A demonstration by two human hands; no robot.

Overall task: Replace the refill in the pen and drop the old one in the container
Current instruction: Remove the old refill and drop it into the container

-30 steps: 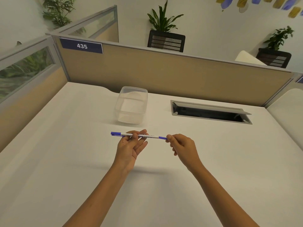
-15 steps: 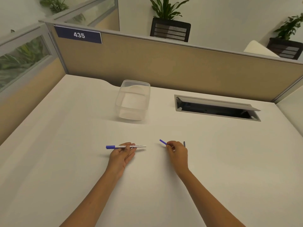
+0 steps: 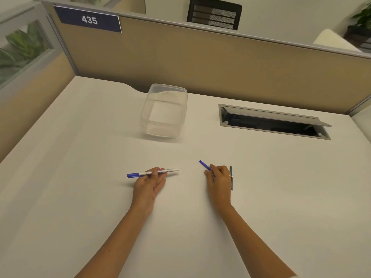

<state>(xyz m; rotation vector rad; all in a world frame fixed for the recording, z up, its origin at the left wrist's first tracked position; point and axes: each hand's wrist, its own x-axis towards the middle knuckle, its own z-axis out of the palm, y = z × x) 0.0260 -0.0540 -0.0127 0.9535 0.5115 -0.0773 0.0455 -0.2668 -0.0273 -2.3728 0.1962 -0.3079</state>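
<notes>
The left hand pinches the white pen barrel low over the desk; the right hand pinches a small blue piece, a thin refill lying just beside it. The clear container stands well beyond both

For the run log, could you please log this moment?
left hand: holds pen barrel | right hand: holds blue tip piece | container: empty

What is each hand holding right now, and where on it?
Left hand pinches the pen barrel near its middle. Right hand grips the blue piece by its lower end.
</notes>
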